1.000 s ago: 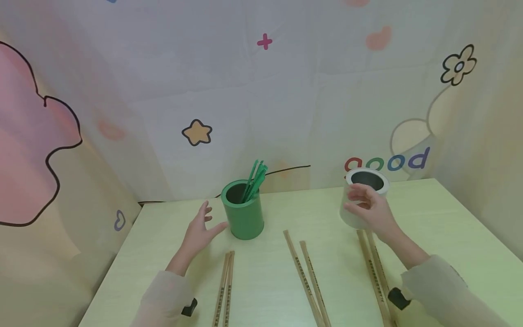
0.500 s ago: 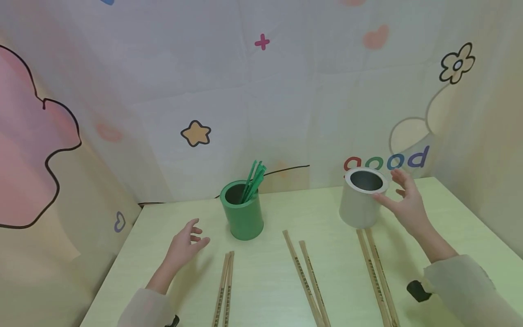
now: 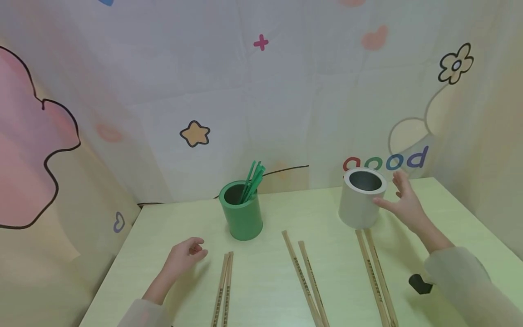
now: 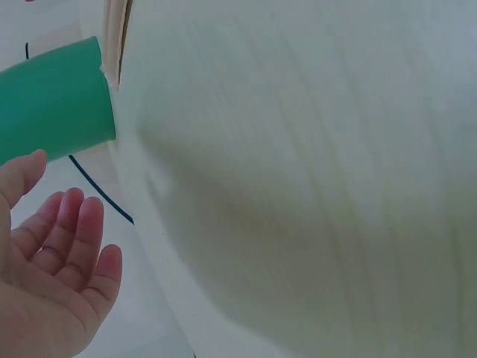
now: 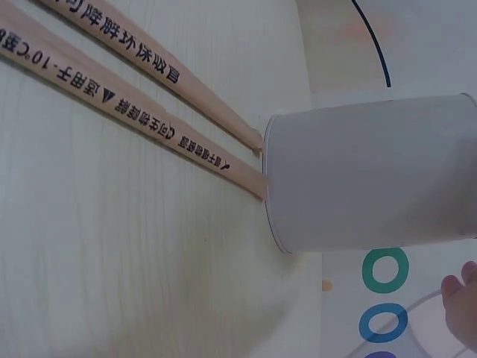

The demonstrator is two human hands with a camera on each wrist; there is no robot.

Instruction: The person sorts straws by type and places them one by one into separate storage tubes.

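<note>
My left hand (image 3: 185, 260) hovers over the table, front-left of the green cup (image 3: 246, 222), its fingers loosely bent and holding nothing. In the left wrist view that palm (image 4: 45, 306) faces up beside the cup, apart from it. Thin green sticks (image 3: 255, 181) stand leaning in the green cup. Right of the white cup (image 3: 356, 209) is my right hand (image 3: 404, 206), thumb and fingers spread; whether the thumb touches the cup I cannot tell. Two paper-wrapped straws (image 5: 168, 127) with printed lettering end at the white cup's base in the right wrist view.
One pair of paper-wrapped straws (image 3: 223, 290) lies in front of the green cup, and another pair (image 3: 300, 272) lies mid-table. A printed cloth (image 3: 286, 109) hangs along the table's back edge and both sides.
My left hand has drawn back from the green cup, toward the front-left. The right hand has shifted from in front of the white cup to its right side. Both cups stay put.
</note>
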